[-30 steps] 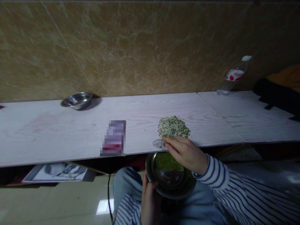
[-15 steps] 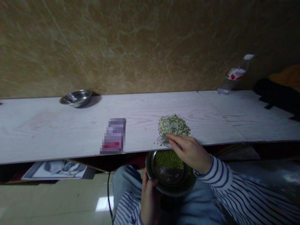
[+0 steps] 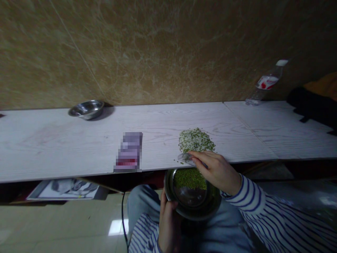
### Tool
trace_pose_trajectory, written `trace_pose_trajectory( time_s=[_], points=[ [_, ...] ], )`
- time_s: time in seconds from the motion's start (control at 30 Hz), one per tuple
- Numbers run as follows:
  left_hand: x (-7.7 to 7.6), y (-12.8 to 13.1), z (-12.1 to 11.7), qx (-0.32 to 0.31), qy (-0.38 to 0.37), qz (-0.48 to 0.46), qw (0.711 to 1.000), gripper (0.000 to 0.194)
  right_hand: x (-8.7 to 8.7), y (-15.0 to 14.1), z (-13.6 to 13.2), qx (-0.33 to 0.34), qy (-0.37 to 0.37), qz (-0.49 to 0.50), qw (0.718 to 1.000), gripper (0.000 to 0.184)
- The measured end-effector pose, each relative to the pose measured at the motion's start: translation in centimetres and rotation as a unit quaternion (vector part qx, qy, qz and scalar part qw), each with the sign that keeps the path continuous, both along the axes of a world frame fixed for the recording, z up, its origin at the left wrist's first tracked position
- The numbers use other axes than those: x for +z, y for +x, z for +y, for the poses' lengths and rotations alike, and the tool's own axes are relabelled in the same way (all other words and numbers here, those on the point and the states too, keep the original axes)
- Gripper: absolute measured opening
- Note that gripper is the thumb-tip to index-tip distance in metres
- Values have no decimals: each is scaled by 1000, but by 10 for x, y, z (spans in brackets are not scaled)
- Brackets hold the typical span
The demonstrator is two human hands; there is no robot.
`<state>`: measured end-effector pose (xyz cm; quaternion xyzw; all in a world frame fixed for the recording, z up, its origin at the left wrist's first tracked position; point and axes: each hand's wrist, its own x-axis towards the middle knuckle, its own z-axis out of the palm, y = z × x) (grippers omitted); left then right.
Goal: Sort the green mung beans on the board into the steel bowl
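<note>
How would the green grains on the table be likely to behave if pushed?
The grains would probably scatter rather than move as one, being small and loose. Some may roll, as they look roundish. Pushed over the edge of the table, they would likely drop freely, since no raised lip shows there.

Brown marbled wall (image 3: 147, 52), pale wood-grain counter (image 3: 152, 116), glossy tiled floor (image 3: 65, 225) reflecting light, dim room

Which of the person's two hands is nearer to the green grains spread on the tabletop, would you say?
The right hand: it is at the near edge of the spread grains. The left hand is lower, below the tabletop's edge, holding the bowl.
</note>
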<state>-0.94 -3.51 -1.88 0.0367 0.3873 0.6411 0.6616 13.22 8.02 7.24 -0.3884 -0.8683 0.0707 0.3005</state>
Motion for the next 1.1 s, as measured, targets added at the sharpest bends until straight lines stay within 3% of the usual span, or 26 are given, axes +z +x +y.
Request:
trace_pose_trajectory(
  time_s=[0.23, 1.1],
  points=[
    [-4, -1, 0, -2, 28, -1, 1000, 64, -3, 6, 0, 2, -4, -1, 1000, 29],
    [1, -1, 0, 9, 24, 3, 1000, 61, -2, 9, -7, 13, -6, 15, 1000, 29]
  ],
)
